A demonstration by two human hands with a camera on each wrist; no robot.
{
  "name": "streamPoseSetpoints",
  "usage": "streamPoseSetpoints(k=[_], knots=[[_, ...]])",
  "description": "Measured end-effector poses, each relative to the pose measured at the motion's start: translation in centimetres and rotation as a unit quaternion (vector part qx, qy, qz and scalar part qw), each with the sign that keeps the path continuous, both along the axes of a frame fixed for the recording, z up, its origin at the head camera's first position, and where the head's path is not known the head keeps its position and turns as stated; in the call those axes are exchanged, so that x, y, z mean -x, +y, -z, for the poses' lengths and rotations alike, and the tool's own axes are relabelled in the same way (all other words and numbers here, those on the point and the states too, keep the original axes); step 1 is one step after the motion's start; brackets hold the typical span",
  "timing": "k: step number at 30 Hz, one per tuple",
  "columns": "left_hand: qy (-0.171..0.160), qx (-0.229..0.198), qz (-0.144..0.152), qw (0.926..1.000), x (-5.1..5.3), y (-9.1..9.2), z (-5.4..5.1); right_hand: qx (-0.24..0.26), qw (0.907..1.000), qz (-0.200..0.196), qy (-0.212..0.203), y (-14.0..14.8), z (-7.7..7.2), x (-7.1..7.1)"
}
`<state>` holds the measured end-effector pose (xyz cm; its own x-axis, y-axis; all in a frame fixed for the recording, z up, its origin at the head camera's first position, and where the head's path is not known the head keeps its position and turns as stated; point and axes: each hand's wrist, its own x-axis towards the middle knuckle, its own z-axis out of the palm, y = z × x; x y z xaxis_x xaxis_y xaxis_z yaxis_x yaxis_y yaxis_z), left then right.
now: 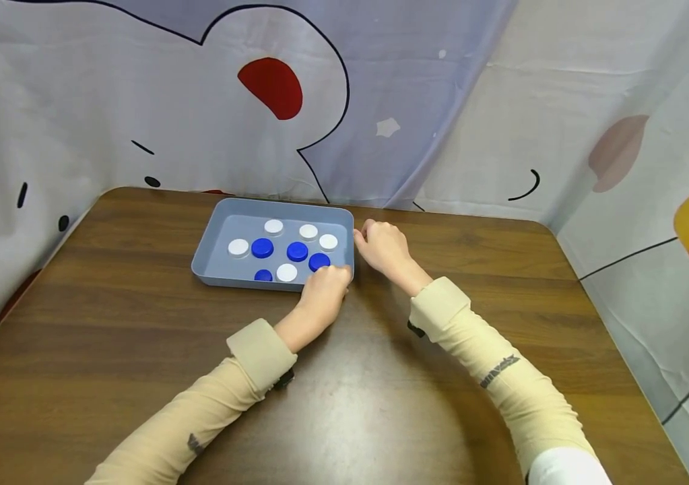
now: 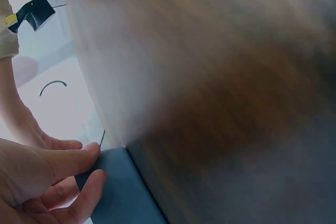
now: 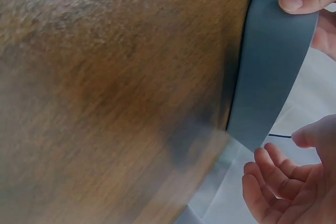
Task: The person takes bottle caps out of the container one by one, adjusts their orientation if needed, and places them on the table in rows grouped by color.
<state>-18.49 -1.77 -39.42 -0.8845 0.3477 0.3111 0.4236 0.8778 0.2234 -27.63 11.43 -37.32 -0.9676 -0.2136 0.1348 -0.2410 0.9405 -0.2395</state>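
A shallow blue-grey tray [image 1: 229, 225] lies near the back of the table, with several white discs [image 1: 286, 273] and blue discs [image 1: 262, 248] spread flat inside. My left hand [image 1: 322, 296] holds the tray's near right corner. The right wrist view shows its thumb on the outside of the tray's wall [image 3: 273, 66], with fingers over the rim. Just off the tray's right end is my right hand [image 1: 386, 249]. In the right wrist view this hand [image 3: 294, 182] has loosely bent fingers with nothing between them, close to the tray's far right corner. My left hand partly covers one blue disc.
The brown wooden table [image 1: 138, 364] reaches around the tray on all sides. A printed cloth [image 1: 423, 101] hangs along the back and both sides. Both forearms wear beige sleeves [image 1: 211, 397], with small dark devices under the wrists.
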Motion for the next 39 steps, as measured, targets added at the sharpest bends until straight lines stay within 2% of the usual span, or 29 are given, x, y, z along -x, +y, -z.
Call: streamPoseSetpoints(k=[8,15,32,39], knots=[[0.008,0.008,0.010,0.9999,-0.2,1.1,0.1,-0.005,0.9998,0.014,-0.010,0.0,0.6,0.3],[0.028,0.013,0.013,0.9994,-0.4,2.0,0.2,-0.024,0.9990,0.036,-0.009,0.3,1.1,0.7],[0.027,0.015,0.040,0.9987,-0.2,2.9,0.0,-0.030,0.9974,0.059,-0.028,0.7,1.8,1.0],[0.010,-0.004,0.033,0.9994,-0.1,2.7,-0.5,-0.032,0.9958,0.075,-0.042,1.0,1.9,1.1]])
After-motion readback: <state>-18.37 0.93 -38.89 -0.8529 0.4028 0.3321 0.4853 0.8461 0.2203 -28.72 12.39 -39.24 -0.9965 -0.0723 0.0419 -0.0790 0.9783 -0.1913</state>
